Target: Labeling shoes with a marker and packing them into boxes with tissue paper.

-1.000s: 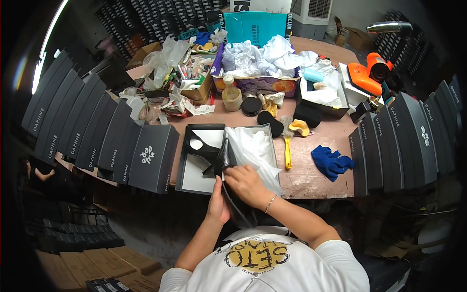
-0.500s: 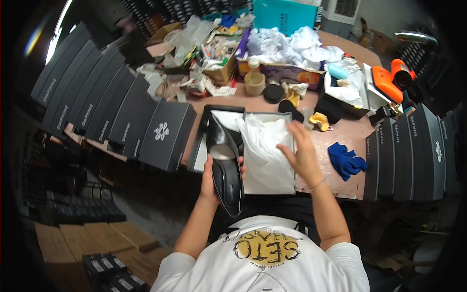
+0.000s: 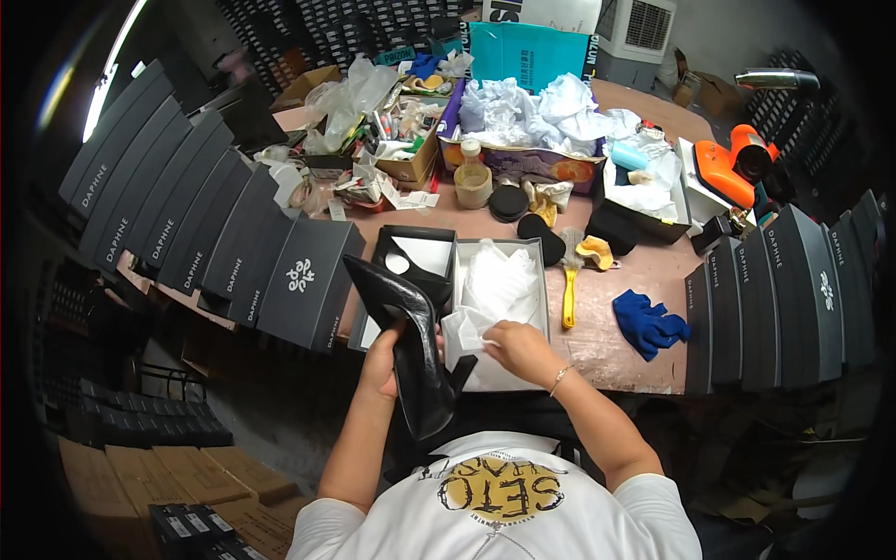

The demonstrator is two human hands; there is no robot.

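Note:
My left hand point(image 3: 381, 362) grips a black pointed-toe high-heeled pump point(image 3: 417, 359), tilted on its side with the toe up and to the left. My right hand point(image 3: 523, 353) pinches a sheet of white tissue paper point(image 3: 464, 329) close beside the shoe's heel. Beneath both hands lies an open grey shoebox point(image 3: 534, 308), with more crumpled tissue point(image 3: 499, 280) inside. Against its left side stands a black-rimmed box part point(image 3: 415, 231) with white lining; the shoe partly covers it, so its contents are unclear.
A yellow-handled brush point(image 3: 568, 299) and blue cloth point(image 3: 649, 324) lie right of the shoebox. Dark shoeboxes line the left point(image 3: 308, 280) and right point(image 3: 779, 289). Behind are a bottle point(image 3: 473, 177), a purple carton point(image 3: 523, 163) of crumpled paper, and an orange tool point(image 3: 721, 173).
The pump has been turned from showing its opening to showing its side. My right hand, earlier spread over the paper, has come left and closed on tissue. The brush is now uncovered.

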